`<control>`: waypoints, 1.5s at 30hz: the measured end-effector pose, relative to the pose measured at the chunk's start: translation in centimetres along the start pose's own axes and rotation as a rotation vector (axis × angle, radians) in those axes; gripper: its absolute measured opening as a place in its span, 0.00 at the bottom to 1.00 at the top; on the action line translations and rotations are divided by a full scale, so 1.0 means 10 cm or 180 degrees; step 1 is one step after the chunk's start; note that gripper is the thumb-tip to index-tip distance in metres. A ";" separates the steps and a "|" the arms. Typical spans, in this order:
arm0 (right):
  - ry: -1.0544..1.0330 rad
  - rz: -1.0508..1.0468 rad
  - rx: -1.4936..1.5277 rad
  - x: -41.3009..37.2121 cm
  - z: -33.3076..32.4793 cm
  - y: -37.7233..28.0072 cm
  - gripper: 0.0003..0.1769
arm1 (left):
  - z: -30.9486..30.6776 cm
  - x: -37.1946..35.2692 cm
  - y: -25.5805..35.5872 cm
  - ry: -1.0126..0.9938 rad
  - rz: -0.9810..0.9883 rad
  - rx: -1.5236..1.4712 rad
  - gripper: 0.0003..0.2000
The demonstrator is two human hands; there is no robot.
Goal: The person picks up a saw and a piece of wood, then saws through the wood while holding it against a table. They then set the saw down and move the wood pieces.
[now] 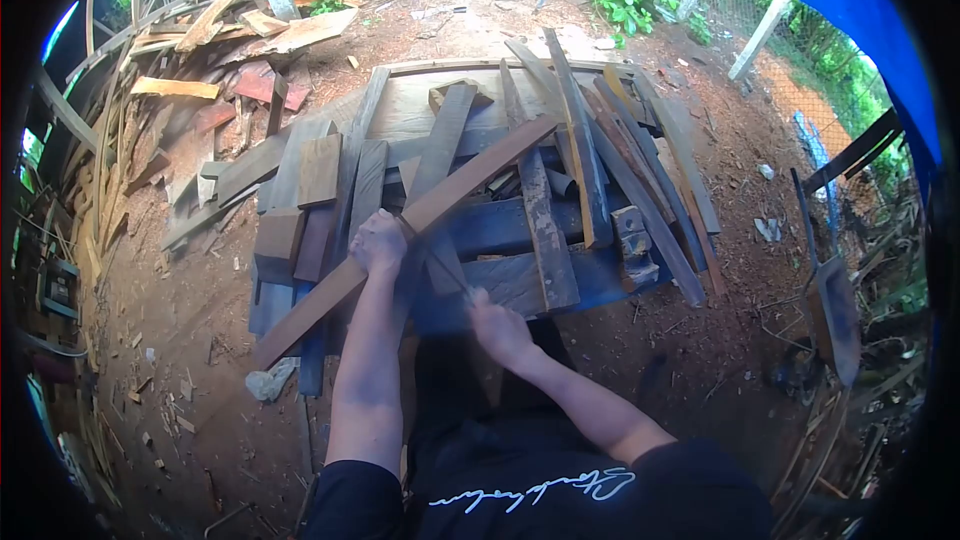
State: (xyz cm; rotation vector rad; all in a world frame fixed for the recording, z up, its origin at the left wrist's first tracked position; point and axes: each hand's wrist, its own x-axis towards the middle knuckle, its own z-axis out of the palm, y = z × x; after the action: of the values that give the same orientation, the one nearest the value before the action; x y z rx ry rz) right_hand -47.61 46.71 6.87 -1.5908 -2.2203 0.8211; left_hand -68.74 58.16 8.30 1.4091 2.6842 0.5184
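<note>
My left hand [378,242] is closed around a long reddish-brown plank [480,174], which lies diagonally over other wood. My right hand [498,327] is closed on the handle end of a thin-bladed tool [445,267]. Motion blurs this tool, and its exact kind does not show. Its far end reaches the plank's edge just right of my left hand. Under the plank runs a wide grey-brown board [440,145]. Near my right hand lies a rough, weathered board [545,235].
More boards cover the worktable, including a short block [320,170] and a notched wood piece [634,248]. Scrap wood [270,35] is heaped at the back left. A shovel [832,315] stands at the right. A plastic bag [271,380] lies below the table's left corner.
</note>
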 end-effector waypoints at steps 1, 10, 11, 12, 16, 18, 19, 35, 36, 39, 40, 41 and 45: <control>-0.0087 -0.0009 0.0026 -0.22 -0.10 0.09 0.12 | -0.09 -0.03 0.04 -0.0056 0.0034 -0.0100 0.24; 0.0285 -0.0341 0.0435 -0.25 -0.31 -0.04 0.12 | 0.02 -0.05 0.02 0.0309 0.0173 -0.0243 0.24; 0.0332 -0.0412 0.0415 -0.09 -0.27 -0.13 0.12 | 0.02 -0.04 0.00 0.0340 0.0203 -0.0289 0.24; 0.0381 -0.0479 0.0401 0.05 -0.23 -0.20 0.12 | 0.04 -0.04 -0.02 0.0297 0.0237 -0.0169 0.24; 0.0353 -0.0406 0.0257 0.36 -0.10 -0.33 0.11 | -0.07 -0.09 0.08 0.0235 0.0006 -0.0044 0.26; 0.0351 -0.0430 0.0333 0.42 -0.06 -0.32 0.09 | -0.05 -0.07 0.06 0.0264 0.0032 0.0027 0.26; 0.0356 -0.0419 0.0328 0.41 -0.08 -0.31 0.09 | -0.06 -0.08 0.07 0.0282 0.0033 0.0094 0.26; -0.0327 0.0023 -0.0050 0.39 -0.26 -0.46 0.13 | -0.01 -0.04 0.06 0.0243 0.0047 0.0199 0.26; -0.0418 0.0036 -0.0129 0.34 -0.26 -0.44 0.13 | 0.02 -0.04 0.04 0.0220 0.0049 0.0197 0.26; -0.0188 -0.0041 0.0075 0.60 -0.16 -0.48 0.14 | 0.02 -0.07 0.06 0.0247 0.0101 0.0221 0.25; -0.0179 -0.0032 0.0081 0.68 -0.15 -0.51 0.14 | 0.10 -0.06 0.03 0.0484 0.0193 0.0193 0.25; -0.0127 -0.0011 0.0183 0.78 -0.16 -0.56 0.14 | 0.09 -0.05 0.03 0.0738 0.0286 0.0166 0.25; -0.0128 -0.0122 0.0232 0.72 -0.23 -0.55 0.14 | 0.10 -0.03 0.03 0.0755 0.0295 0.0136 0.25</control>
State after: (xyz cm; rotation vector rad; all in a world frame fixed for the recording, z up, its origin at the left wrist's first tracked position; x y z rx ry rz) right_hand -53.06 52.80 11.34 -1.5064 -2.2148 0.9200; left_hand -68.12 58.35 7.43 1.5827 2.8354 0.6799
